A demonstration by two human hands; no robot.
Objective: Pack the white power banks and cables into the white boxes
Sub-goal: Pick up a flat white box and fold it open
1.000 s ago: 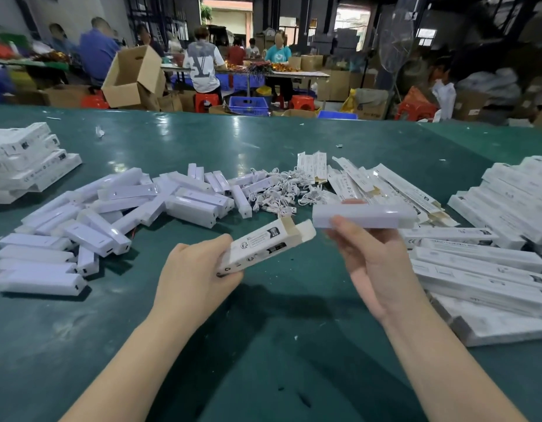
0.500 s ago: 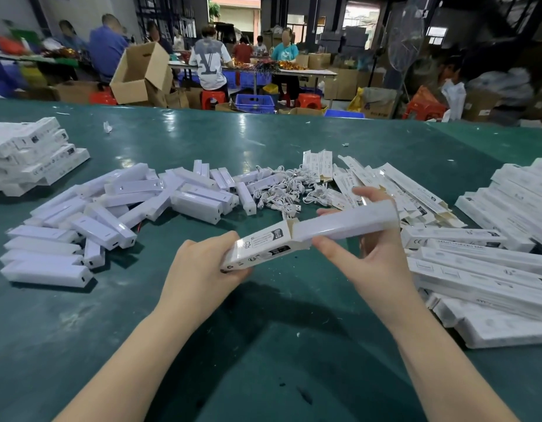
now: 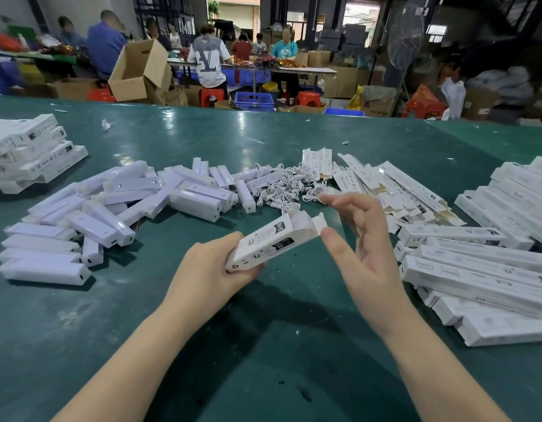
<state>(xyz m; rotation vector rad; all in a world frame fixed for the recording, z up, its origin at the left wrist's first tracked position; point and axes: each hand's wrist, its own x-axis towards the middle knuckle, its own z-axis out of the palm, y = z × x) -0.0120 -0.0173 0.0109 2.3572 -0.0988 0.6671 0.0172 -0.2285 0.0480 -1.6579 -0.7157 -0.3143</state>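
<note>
The white box (image 3: 274, 243) sits in my left hand (image 3: 210, 271), fingers wrapped under its near end and thumb along the side, so the open mouth with its end flap points up and away toward my right hand (image 3: 359, 248). My right hand holds nothing: fingers (image 3: 351, 202) loosely spread and slightly bent above the mouth, thumb tip just beside the raised flap, whether touching it I cannot tell. Whether a power bank is already inside I also cannot tell; the mouth shows only white.

I judge the box to be thin card: light, easy to crush, with creased flaps that fold readily. I would keep my left grip on the long edges, not the broad faces, and work the flap with thumb and fingertip at its fold.

Beyond my right fingertips lies the tangle of cables (image 3: 281, 190), soft and likely to snag on one another; I would pinch one coil at its bundled middle. Left of my left hand are the loose power banks (image 3: 117, 208), smooth, rigid shells, probably slippery, best gripped across the narrow sides near mid-length. Right of my right hand are stacked boxes (image 3: 482, 269).
</note>
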